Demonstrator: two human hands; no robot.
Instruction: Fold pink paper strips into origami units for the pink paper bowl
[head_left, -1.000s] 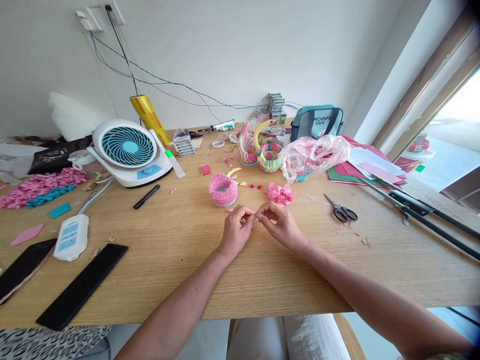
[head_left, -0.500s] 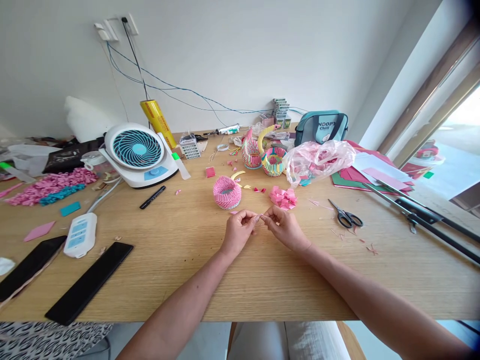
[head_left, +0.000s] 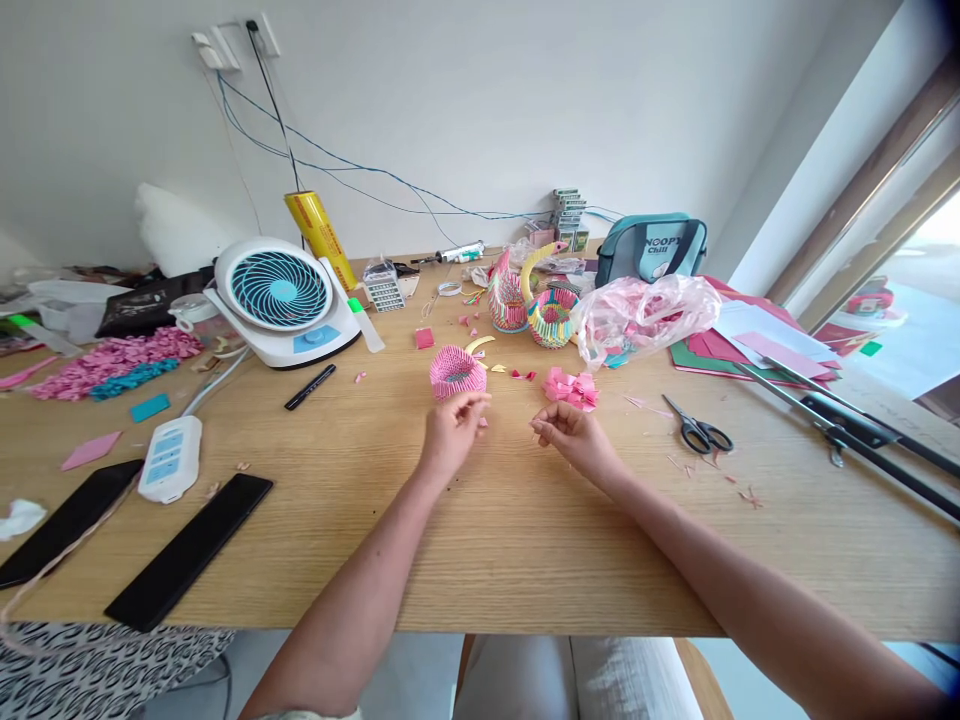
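Observation:
My left hand [head_left: 451, 435] is just in front of a pink folded-paper basket [head_left: 457, 373], its fingers loosely bent and apart. A small pink paper piece [head_left: 482, 423] shows by its fingertips, and I see nothing gripped in it. To the right, my right hand [head_left: 574, 437] hovers low over the table with thumb and fingertips pinched together. Whatever lies in that pinch is too small to make out. Right behind it sits a heap of pink paper strips [head_left: 570, 390]. Yellow curved paper [head_left: 480, 344] and small red scraps [head_left: 523, 375] lie beyond the hands.
Two more folded-paper baskets [head_left: 553, 320] stand behind, beside a clear plastic bag [head_left: 645, 315]. Scissors [head_left: 697, 428] and paper shreds lie at right, near a paper trimmer [head_left: 847, 420]. At left are a fan [head_left: 281, 295], marker [head_left: 310, 387], power strip [head_left: 171, 458] and black slab [head_left: 191, 550].
My hands, fingertips together before, have come apart. The left has moved left and forward toward the pink basket; the right stays nearly in place. The view has shifted slightly.

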